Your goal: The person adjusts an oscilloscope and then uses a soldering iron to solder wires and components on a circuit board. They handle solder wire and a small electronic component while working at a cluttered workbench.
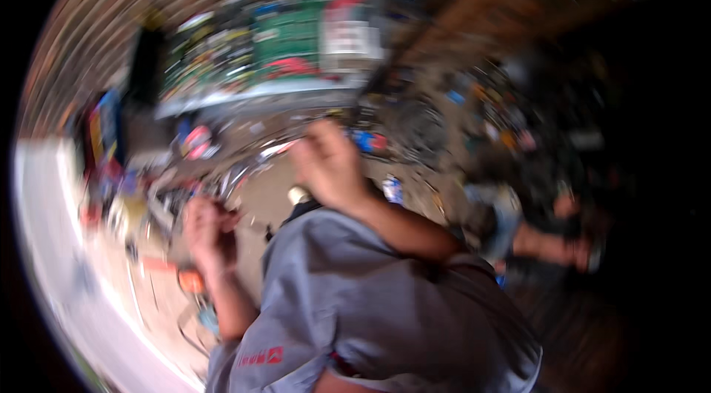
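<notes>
The picture is smeared by motion. My right hand [326, 160] is raised in the middle, over the littered ground in front of my grey shirt [333, 282], its fingers fairly straight and no object visible in it. My left hand [211, 234] is lower to the left, fingers partly bent; blur hides whether it holds anything. Neither hand visibly touches an object.
A bench [252, 97] bears rows of small items and a green case [285, 38]. Scattered parts and a dark round object [418, 130] lie on the ground. A co-worker's bare limb [548, 245] shows at right. A pale bright strip [52, 230] runs along the left.
</notes>
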`<state>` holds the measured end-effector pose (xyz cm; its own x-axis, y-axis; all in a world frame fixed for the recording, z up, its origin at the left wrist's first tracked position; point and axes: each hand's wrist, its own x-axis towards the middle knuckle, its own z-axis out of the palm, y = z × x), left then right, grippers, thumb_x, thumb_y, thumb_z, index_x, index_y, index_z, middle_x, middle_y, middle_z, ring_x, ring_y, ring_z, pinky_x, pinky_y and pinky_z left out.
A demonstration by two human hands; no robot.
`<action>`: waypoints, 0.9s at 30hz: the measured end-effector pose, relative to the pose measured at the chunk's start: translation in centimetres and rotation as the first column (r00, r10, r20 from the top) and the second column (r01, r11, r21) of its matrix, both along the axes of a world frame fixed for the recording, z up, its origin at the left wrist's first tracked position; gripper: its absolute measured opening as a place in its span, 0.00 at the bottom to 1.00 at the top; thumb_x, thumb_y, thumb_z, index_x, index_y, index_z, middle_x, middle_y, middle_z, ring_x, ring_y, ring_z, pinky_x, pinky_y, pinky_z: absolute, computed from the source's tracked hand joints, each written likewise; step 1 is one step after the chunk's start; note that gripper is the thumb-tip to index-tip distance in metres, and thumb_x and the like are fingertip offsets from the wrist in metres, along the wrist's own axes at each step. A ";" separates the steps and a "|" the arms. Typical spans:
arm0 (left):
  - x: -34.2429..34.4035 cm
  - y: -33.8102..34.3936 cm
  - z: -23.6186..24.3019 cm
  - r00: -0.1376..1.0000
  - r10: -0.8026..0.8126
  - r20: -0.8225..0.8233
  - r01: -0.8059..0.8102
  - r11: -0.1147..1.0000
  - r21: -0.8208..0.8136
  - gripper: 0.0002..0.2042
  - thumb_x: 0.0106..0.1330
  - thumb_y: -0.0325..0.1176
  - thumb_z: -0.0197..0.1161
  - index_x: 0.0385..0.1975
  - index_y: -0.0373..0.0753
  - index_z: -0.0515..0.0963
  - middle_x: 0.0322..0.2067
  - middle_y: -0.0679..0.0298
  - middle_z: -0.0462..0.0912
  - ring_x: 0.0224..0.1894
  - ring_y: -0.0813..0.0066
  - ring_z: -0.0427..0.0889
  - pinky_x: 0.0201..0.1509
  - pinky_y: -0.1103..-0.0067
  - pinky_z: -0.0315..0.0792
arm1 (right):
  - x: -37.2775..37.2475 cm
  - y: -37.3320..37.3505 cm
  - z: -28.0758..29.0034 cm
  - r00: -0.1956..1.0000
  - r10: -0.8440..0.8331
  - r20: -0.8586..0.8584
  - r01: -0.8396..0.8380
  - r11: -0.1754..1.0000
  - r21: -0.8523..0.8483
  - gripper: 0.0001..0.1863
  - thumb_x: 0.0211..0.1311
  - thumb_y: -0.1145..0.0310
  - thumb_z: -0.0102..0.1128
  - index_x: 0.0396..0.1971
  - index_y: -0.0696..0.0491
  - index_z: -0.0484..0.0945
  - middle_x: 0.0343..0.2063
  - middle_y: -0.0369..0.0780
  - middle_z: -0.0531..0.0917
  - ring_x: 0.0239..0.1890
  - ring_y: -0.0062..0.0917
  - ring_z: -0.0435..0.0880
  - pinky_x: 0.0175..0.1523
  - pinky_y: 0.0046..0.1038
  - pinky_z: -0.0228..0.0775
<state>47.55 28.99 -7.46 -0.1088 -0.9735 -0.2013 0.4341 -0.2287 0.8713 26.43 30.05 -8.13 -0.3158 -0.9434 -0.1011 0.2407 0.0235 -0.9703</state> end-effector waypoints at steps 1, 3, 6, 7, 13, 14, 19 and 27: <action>1.8 -1.2 -1.7 0.999 -0.040 0.019 0.041 0.998 -0.044 0.03 0.67 0.29 0.55 0.37 0.38 0.72 0.26 0.70 0.73 0.22 0.84 0.64 0.25 0.87 0.62 | 0.8 0.4 -1.1 0.998 -0.045 -0.040 0.041 0.995 -0.090 0.04 0.64 0.73 0.54 0.34 0.55 0.69 0.22 0.32 0.71 0.23 0.15 0.71 0.30 0.21 0.66; 4.3 -4.5 -3.6 0.972 -0.076 0.222 0.076 0.997 0.011 0.05 0.67 0.30 0.56 0.37 0.38 0.75 0.27 0.69 0.74 0.23 0.86 0.62 0.25 0.87 0.57 | 1.6 1.3 -1.8 0.979 -0.141 -0.149 0.102 0.964 -0.244 0.07 0.63 0.71 0.57 0.35 0.58 0.72 0.23 0.31 0.71 0.28 0.13 0.69 0.33 0.19 0.64; 5.7 -10.9 -6.7 0.557 0.019 0.831 0.400 0.870 -0.288 0.09 0.67 0.33 0.57 0.36 0.33 0.77 0.30 0.64 0.79 0.29 0.81 0.71 0.33 0.82 0.66 | 2.5 4.1 -2.7 0.988 -0.134 -0.081 0.120 0.980 -0.157 0.09 0.64 0.69 0.58 0.36 0.59 0.72 0.24 0.31 0.73 0.29 0.12 0.69 0.34 0.19 0.64; 5.3 -12.3 -7.3 0.468 0.063 0.881 0.431 0.855 -0.290 0.11 0.67 0.33 0.57 0.39 0.31 0.77 0.33 0.57 0.81 0.34 0.68 0.78 0.41 0.73 0.70 | 2.7 4.7 -2.8 0.986 -0.148 -0.083 0.134 0.979 -0.154 0.09 0.64 0.69 0.58 0.36 0.59 0.72 0.25 0.32 0.73 0.29 0.12 0.70 0.34 0.19 0.64; 4.6 -18.1 -11.5 -0.378 0.250 0.891 0.508 0.861 -0.026 0.25 0.64 0.55 0.52 0.45 0.37 0.78 0.38 0.45 0.80 0.41 0.46 0.79 0.43 0.58 0.72 | 2.8 7.4 -2.7 0.933 -0.336 -0.129 0.305 0.928 -0.213 0.10 0.63 0.67 0.57 0.33 0.59 0.72 0.24 0.36 0.76 0.27 0.15 0.71 0.32 0.22 0.65; 4.6 -18.5 -11.6 -0.428 0.184 0.885 0.468 0.883 0.042 0.27 0.64 0.58 0.50 0.46 0.38 0.78 0.38 0.46 0.81 0.42 0.47 0.79 0.44 0.58 0.72 | 3.2 7.4 -3.2 0.931 -0.357 -0.075 0.334 0.918 -0.214 0.10 0.63 0.66 0.58 0.33 0.59 0.73 0.23 0.37 0.76 0.27 0.15 0.72 0.31 0.23 0.65; 7.0 -19.6 -13.8 -0.268 -0.071 0.961 0.470 0.861 0.195 0.29 0.55 0.64 0.56 0.42 0.45 0.80 0.38 0.50 0.83 0.44 0.52 0.81 0.47 0.63 0.72 | 3.9 7.1 -3.4 0.943 -0.325 -0.073 0.311 0.938 -0.154 0.09 0.64 0.68 0.57 0.34 0.59 0.73 0.22 0.31 0.73 0.27 0.10 0.69 0.30 0.18 0.63; 3.2 -18.7 -10.9 -0.466 -0.071 0.882 0.426 0.856 0.293 0.23 0.53 0.54 0.59 0.39 0.41 0.78 0.34 0.49 0.83 0.41 0.54 0.82 0.47 0.65 0.75 | 3.0 6.4 -3.5 0.968 -0.106 0.226 0.108 0.994 0.004 0.08 0.66 0.69 0.55 0.36 0.59 0.73 0.21 0.27 0.71 0.23 0.08 0.66 0.28 0.13 0.58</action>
